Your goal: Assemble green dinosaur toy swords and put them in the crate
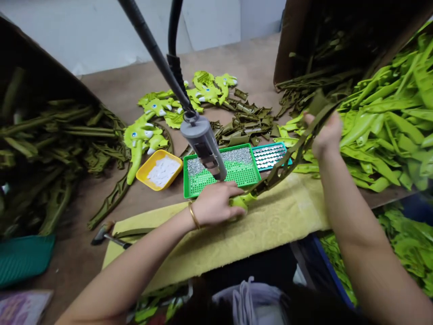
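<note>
My left hand (216,203), with a bracelet at the wrist, is closed on a lime-green plastic piece (244,201) just above the yellow cloth. My right hand (327,133) is raised at the right and grips a long, curved olive-green plastic part (287,158). This part slants down to the lime-green piece at my left fingers; whether the two are joined I cannot tell. A grey electric screwdriver (203,144) hangs with its tip just above my left hand. Behind that hand lies a green perforated tray (223,178) of small metal screws.
A yellow bowl (140,174) holds white pieces; a teal tray (287,155) holds silver discs. Lime-green dinosaur-like heads (157,107) lie behind. Olive parts (57,131) heap at left, lime-green parts (399,117) at right. A hammer (107,235) rests by the yellow towel (277,221).
</note>
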Demonstrator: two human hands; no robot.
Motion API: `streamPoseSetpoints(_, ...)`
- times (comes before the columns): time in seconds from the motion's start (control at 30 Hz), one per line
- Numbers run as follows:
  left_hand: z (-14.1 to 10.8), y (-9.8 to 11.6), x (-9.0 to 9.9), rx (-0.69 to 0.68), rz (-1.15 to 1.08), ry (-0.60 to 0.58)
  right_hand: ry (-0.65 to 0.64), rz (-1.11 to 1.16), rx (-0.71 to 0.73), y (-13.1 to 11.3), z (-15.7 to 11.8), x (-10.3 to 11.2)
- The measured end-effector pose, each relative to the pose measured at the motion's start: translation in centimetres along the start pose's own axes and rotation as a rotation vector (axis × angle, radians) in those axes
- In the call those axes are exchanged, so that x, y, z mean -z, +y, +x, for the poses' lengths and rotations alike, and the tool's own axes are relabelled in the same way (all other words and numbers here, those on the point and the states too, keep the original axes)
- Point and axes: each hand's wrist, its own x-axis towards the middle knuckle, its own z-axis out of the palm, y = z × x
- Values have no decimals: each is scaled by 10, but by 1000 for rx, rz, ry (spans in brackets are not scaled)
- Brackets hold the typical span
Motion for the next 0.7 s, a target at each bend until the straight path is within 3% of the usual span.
streamPoseSetpoints(0.1, 6, -2, 1, 11, -30, -4, 148, 195, -66, -32, -87, 7)
streamPoseSetpoints(0.2, 9, -5, -1, 21, -60, 15, 102, 324, -270, -51, -174, -17)
streamPoseSetpoints(0.3, 10, -7, -3, 20, -75, 60, 16, 333, -434, -56, -222, -44)
streamPoseSetpoints(0.47, 9, -4, -5, 13, -73, 68, -152, 179, -463, -56, -234, -57)
streamPoseSetpoints(0.7, 7, 0, -7, 12, -14, 98, -102, 193, -444, -58, -234, -67)
